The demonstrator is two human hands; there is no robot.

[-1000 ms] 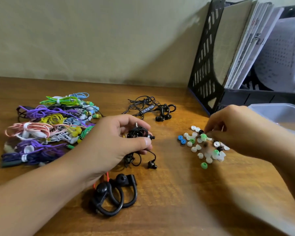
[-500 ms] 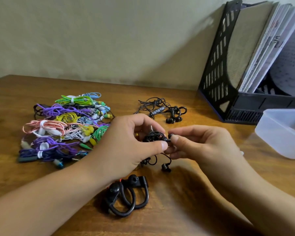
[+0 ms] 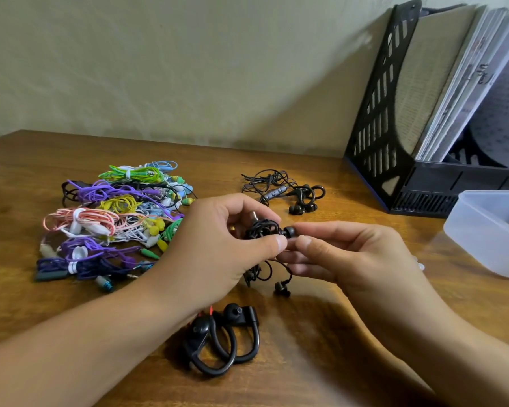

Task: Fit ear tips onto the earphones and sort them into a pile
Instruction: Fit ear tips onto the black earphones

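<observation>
Wooden table (image 3: 321,377): brown tabletop carrying everything; the work goes on over its middle.
Sorted pile (image 3: 115,218): a big heap of coiled wired earphones in green, purple, yellow, pink, white and blue, at the left. Coloured tips show on several buds, so I judge this the finished share, and by far the larger one.
Clear plastic tub (image 3: 488,239): translucent box at the right edge; its contents cannot be made out.
Black ear-hook earphones (image 3: 224,342): a pair lying nearest the person, nozzles apparently bare, so probably yet to be done.
Black wired ear-hook set (image 3: 285,192): loose tangle at the back, apart from the pile; unsorted, and its tips are too small to judge.
Left hand (image 3: 218,248): curled round a small black coiled wired earphone (image 3: 262,230), held above the table.
Right hand (image 3: 347,254): thumb and forefinger pinched at the black ear tip (image 3: 289,231).
Black ear tip: on or at the upper bud; whether fully seated I cannot tell.
Dangling second bud (image 3: 282,287): hangs below the hands, seemingly untipped.
</observation>
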